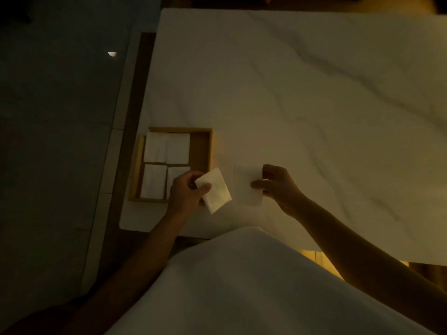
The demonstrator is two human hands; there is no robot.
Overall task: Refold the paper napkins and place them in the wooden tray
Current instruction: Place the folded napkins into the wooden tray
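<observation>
The left hand (pixel 186 189) pinches a folded napkin (pixel 214 189) at the wooden tray (pixel 208 151)'s 4 o'clock corner (likely for placing); the right hand (pixel 275 187) grips another napkin (pixel 248 187) flat on the tabletop (pixel 290 93).

White marble-veined table (pixel 314 93), dark grey floor (pixel 53 141) at left, small bright reflection (pixel 112 53) on it

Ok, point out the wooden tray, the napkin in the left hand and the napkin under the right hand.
wooden tray (pixel 210 146): head view, right rim.
left-hand napkin (pixel 217 192): head view, its middle.
right-hand napkin (pixel 245 176): head view, upper left part.
</observation>
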